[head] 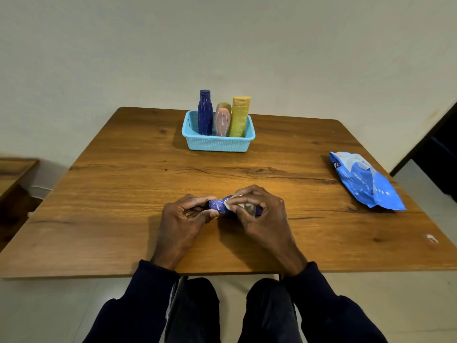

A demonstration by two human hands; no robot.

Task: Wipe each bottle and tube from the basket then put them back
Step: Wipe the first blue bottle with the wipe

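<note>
A small purple-blue bottle [218, 206] lies sideways between my hands, just above the near middle of the table. My left hand [183, 219] grips its left end. My right hand [257, 214] presses a white wipe [244, 206] around its right part. At the table's far side stands a light blue basket [217, 143]. Upright inside it are a dark blue bottle [205, 112], a pink tube [221, 122], a yellow tube [239, 116] and a tan item [224, 106] half hidden behind the pink one.
A blue wipes pack [366, 180] lies at the right edge of the wooden table [123, 194]. A small white scrap [432, 238] sits near the front right corner. A low wooden surface [12, 174] stands off to the left.
</note>
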